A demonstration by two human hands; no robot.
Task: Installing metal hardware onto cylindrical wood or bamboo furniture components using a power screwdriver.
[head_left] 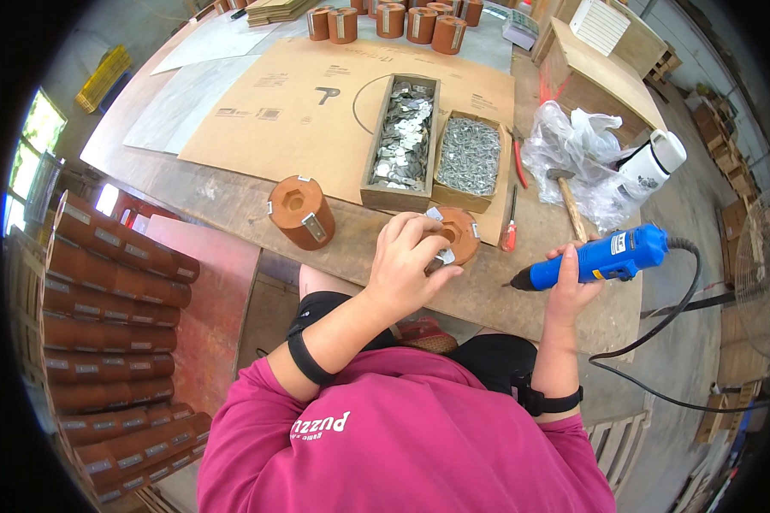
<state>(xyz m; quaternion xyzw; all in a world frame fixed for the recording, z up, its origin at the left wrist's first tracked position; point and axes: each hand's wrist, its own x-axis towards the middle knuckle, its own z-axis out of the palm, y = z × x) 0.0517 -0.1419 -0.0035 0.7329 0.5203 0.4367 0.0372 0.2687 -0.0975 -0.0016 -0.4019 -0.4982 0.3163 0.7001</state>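
**Brown block gets a small metal plate**

Brown block (459, 232) sits on the wooden table (231, 201), close to the person's body. It is round, with flat cuts on its sides and a hole in the top.

Far to the left, many long brown pieces are piled in a stack (115, 342). Next comes a second brown block (300, 212) standing alone on the table, well apart from the first one. It has a little metal plate on its side.

The left hand (406, 261) rests on the block. Its fingers curl over the top and pinch a small metal plate (444, 256) against the side.

Behind it are two open boxes, a box of flat metal plates (402, 137) and a box of screws (468, 156). A red screwdriver (510, 224) and a hammer (568, 201) lie to the right.

The right hand (573, 286) is closed around a blue power screwdriver (595, 258), tip pointing left at the block.

The block looks hard, thick and a bit heavy, so it should stay put. Its sides look smooth. A good place to hold it is over the top, pressing down.
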